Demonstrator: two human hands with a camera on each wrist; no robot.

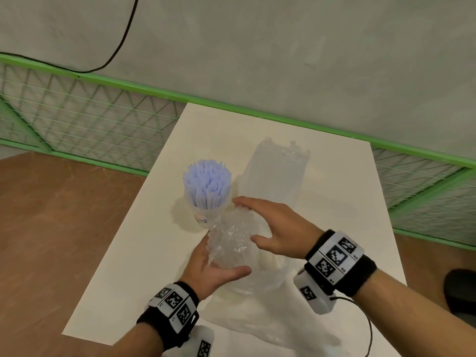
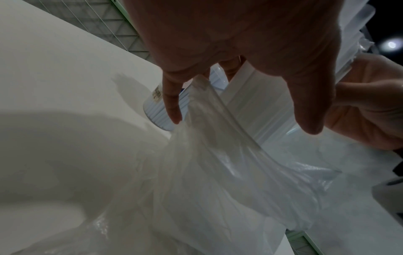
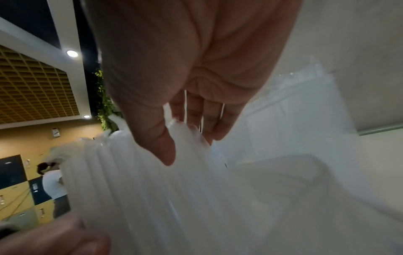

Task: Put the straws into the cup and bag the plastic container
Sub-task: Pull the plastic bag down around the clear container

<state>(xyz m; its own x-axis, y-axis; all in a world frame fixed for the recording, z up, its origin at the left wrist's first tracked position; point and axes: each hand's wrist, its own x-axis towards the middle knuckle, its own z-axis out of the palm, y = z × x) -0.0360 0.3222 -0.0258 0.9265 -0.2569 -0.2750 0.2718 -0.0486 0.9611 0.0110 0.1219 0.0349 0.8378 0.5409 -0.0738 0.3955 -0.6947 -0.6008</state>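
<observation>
A clear cup (image 1: 203, 215) packed with several blue-white straws (image 1: 207, 181) stands upright mid-table; its base shows in the left wrist view (image 2: 152, 110). Just right of it a ribbed stack of clear plastic containers (image 1: 231, 238) is held tilted. My left hand (image 1: 216, 269) grips it from below and the left, thumb along its near side. My right hand (image 1: 270, 225) lies over its top and right side with straight fingers. The stack (image 3: 141, 189) fills the right wrist view under those fingers. Below it a thin clear bag (image 1: 260, 313) lies crumpled, and its film (image 2: 218, 172) rises toward my left fingers.
A second tall stack of clear containers (image 1: 278, 171) stands behind, toward the table's far edge. The white table (image 1: 144, 253) sits on a brown floor, with a green mesh fence (image 1: 85, 117) behind. A black cable (image 1: 368, 328) trails from my right wrist.
</observation>
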